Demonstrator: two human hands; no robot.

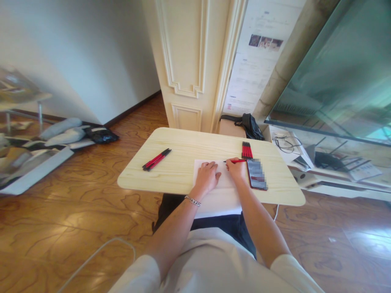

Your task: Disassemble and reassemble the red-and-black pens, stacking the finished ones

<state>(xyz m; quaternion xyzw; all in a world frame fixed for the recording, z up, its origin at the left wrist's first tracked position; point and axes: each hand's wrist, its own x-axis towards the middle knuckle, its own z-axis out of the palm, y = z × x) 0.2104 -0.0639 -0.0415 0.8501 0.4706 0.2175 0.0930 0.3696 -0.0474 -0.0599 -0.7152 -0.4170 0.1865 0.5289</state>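
Quantities: one worktop [183, 142]; two hands, comprising one left hand [207, 177] and one right hand [236, 170]; one held pen [239, 160]; one phone [255, 174]; one bracelet [193, 200]; one black bag [252, 127]. Two pen groups are present: the right-side row [247, 150] contains apparently five; the left-side bundle [156, 160] contains several, overlapped beyond exact count.

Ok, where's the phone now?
In the head view, the phone lies on the table, just right of the right hand and below the row of red pens.
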